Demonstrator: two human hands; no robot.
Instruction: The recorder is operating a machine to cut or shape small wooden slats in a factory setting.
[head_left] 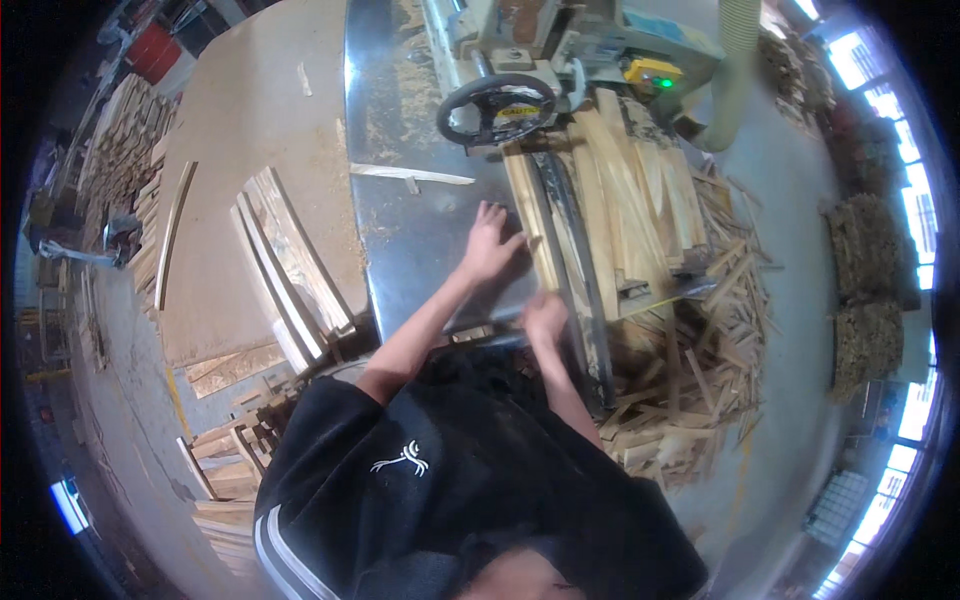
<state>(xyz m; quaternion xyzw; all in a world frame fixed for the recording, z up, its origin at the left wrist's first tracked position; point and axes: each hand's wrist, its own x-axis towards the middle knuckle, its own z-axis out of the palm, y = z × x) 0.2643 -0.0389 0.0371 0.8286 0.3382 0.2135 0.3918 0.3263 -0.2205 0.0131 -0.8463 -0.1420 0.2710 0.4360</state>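
A pale wooden board [535, 225] lies lengthwise on the grey metal machine table [415, 250], along a dark guide rail [580, 270]. Its far end reaches under the machine, below a black handwheel [495, 110]. My left hand [490, 245] rests beside the board with its fingers stretched out. The thumb points toward the board's left side, and I cannot tell whether it touches. At the near end of the board, my right hand [545, 318] is closed around it, slightly blurred. A thin offcut [425, 175] lies beyond the left hand.
Several long strips [290, 260] lie on the brown board surface at left. Right of the rail are stacked planks [630, 200] and a heap of offcuts [710, 340]. A yellow control box [653, 73] with green lights and a hose [735, 70] are at the far right of the machine.
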